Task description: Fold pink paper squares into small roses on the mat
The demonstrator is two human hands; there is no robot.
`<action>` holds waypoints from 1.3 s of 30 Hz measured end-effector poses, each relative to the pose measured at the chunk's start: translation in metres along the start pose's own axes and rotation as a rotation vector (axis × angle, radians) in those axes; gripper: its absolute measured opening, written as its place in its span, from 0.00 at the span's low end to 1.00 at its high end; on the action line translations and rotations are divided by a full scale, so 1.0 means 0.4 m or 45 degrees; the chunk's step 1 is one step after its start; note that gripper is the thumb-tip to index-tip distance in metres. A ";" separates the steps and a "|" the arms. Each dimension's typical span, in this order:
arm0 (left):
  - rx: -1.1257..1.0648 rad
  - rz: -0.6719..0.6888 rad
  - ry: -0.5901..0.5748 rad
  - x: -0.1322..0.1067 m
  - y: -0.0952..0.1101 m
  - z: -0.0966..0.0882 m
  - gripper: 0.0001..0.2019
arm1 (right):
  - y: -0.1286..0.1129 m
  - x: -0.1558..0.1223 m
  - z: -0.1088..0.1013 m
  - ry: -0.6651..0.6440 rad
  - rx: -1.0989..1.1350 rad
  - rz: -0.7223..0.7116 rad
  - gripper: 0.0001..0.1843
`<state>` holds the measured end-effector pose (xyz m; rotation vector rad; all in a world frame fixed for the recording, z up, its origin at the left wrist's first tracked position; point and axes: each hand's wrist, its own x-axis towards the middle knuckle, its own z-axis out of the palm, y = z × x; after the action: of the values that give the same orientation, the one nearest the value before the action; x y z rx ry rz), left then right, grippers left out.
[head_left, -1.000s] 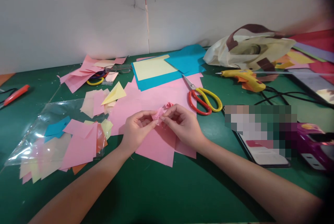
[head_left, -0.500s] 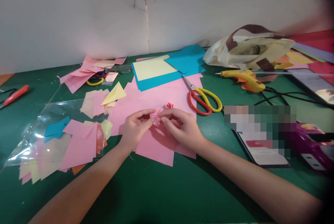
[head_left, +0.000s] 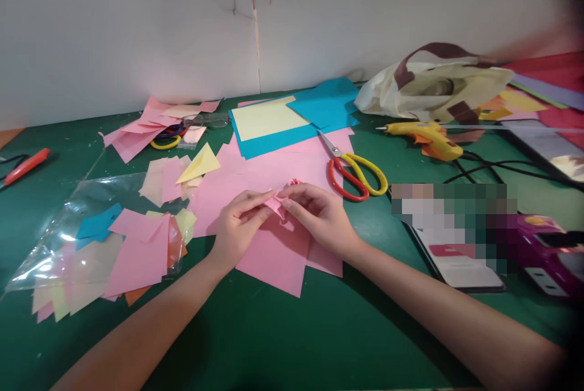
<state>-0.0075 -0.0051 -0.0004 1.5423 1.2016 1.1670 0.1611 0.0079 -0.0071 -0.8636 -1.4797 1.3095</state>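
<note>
Chiefly, one small folded paper (head_left: 275, 204), pink: held above the pink sheets (head_left: 278, 260), mid-table. Left hand (head_left: 237, 227): your thumb and forefinger were clamped on its left edge. Right hand (head_left: 322, 217): your thumb and fingertips closed in at its right side, the exact grip partly hidden. Change within the last half second: the paper had altered in your fingers, showing a flatter face with a point towards the near right; this suggested the folds were being worked and not yet settled. One curled pink piece (head_left: 294, 182): just beyond your right hand, now partly covered. One pair of scissors (head_left: 336, 152): farther right, untouched. One glue gun (head_left: 424, 135): far right, on the table (head_left: 255, 348).
</note>
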 end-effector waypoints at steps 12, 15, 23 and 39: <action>0.052 -0.092 0.006 -0.005 0.016 0.006 0.08 | -0.001 -0.006 0.002 0.148 -0.463 -0.236 0.10; -0.012 -0.155 -0.010 -0.004 0.022 0.006 0.08 | -0.001 -0.008 0.008 0.246 -0.456 -0.205 0.08; -0.175 -0.252 -0.015 0.004 0.022 0.003 0.07 | -0.001 -0.011 0.001 0.167 -0.611 -0.498 0.11; -0.084 -0.252 -0.009 0.006 0.025 0.000 0.10 | 0.017 -0.013 0.001 0.143 -0.770 -0.803 0.10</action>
<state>-0.0053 -0.0047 0.0098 1.3444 1.2668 1.0593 0.1617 0.0041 -0.0146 -0.7238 -1.8829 0.3438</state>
